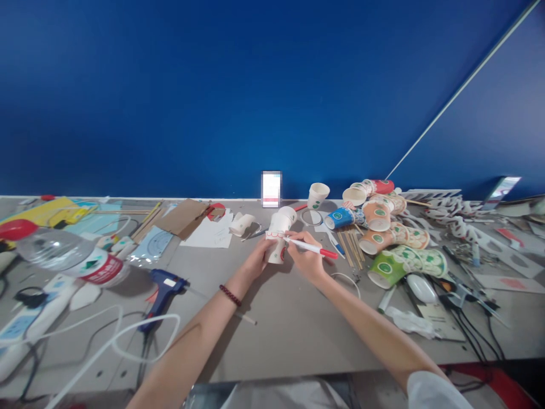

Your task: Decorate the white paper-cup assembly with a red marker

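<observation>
In the middle of the table, my left hand (256, 257) is closed around the side of a white paper cup piece (277, 247) with a red scalloped line near its top edge. Another white paper cup (284, 217) adjoins it just behind; whether the two are joined I cannot tell. My right hand (307, 258) grips a white marker with a red end (317, 248), its tip pointing left at the cup by the red line. A cut white cup (242, 225) lies to the left, and an upright white cup (318, 195) stands behind to the right.
Patterned paper cups (389, 267) in several colours lie at right beside wooden sticks (352, 249). A blue glue gun (164, 292), a plastic bottle (72, 255), a power strip (40, 318) and looping white cable (114, 341) occupy the left. A lit phone (271, 189) stands against the blue wall.
</observation>
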Tool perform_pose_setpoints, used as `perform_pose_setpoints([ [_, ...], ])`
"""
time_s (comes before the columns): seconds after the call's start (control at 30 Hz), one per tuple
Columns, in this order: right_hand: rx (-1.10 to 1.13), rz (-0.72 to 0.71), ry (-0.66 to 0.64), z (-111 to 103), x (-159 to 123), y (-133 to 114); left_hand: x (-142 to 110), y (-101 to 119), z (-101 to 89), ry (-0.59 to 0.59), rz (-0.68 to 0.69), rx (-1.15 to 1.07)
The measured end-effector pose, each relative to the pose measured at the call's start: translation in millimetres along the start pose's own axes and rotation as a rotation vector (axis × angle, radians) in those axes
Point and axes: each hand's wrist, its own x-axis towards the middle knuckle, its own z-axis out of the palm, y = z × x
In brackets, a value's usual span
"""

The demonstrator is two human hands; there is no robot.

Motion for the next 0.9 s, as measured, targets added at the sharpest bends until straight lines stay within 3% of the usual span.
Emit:
perform_pose_setpoints([
  [0.13, 0.000, 0.000, 0.002, -0.3, -0.3, 0.2, -0.3, 0.6, -1.4, -0.033, 0.026, 0.091],
  [0.9, -0.027, -0.019, 0.041, 0.4, 0.6, -2.1, 1.6, -1.7, -3.5, -0.046, 0.036, 0.125],
])
